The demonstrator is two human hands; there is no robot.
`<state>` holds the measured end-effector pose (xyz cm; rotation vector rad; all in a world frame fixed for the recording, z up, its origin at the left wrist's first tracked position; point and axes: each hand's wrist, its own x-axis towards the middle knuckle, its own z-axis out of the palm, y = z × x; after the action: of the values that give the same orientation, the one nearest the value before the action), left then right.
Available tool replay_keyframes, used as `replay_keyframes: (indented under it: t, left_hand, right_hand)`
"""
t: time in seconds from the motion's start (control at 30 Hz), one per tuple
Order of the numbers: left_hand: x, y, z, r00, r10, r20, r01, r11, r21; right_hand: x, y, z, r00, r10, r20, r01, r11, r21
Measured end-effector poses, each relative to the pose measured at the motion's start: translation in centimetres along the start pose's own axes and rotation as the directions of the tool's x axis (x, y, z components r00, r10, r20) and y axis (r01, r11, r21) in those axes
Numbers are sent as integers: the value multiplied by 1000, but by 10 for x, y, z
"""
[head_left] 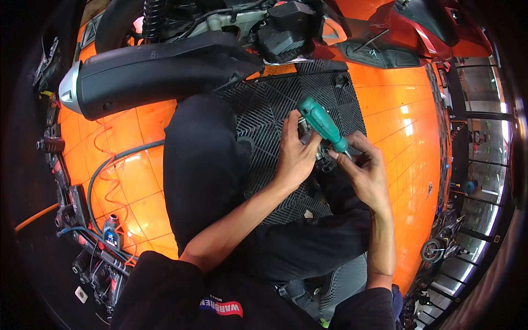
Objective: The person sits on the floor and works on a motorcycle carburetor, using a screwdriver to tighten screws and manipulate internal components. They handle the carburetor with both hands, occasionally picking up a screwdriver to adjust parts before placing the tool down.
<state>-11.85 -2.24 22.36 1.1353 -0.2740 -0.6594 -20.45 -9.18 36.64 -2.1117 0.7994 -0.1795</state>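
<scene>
Screwdriver: the green-handled screwdriver (324, 124) slants above the mat, its butt toward the upper left and its shaft running down into the right hand; the tip is hidden.
Right hand: the right hand (367, 171) pinches the shaft just below the handle, thumb and fingers close together.
Left hand: the left hand (297, 157) curls in a narrow grip around the small metal-and-dark part (326, 163), its thumb beside the handle.
Small part: between the two hands, behind the screwdriver (fingers cover so much of it that its shape is hard to read).
Progress: I judge the work to be midway, since tool and part are both up in the hands and neither is set down. Whether any screw is loosened or tightened, I cannot tell; what is left on the part is equally hidden.
Scooter: the red scooter (379, 33) stands beyond the hands, its black muffler (159, 74) reaching left; neither hand touches it.
Mat: the dark ribbed mat (261, 124) lies beneath the hands.
</scene>
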Motion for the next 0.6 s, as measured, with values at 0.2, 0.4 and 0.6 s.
replay_keyframes:
  t: [0.2,0.4,0.6]
  left_hand:
    - [4,-9,3,998,56,36,-57,998,34]
    - [1,6,4,1000,13,4,-13,998,58]
    - [1,7,4,995,91,-26,-83,972,220]
  right_hand:
    - [5,9,5,998,-60,34,59,998,29]
    - [10,8,0,988,-81,134,91,993,-73]
    - [10,2,-1,990,-41,132,68,976,-206]
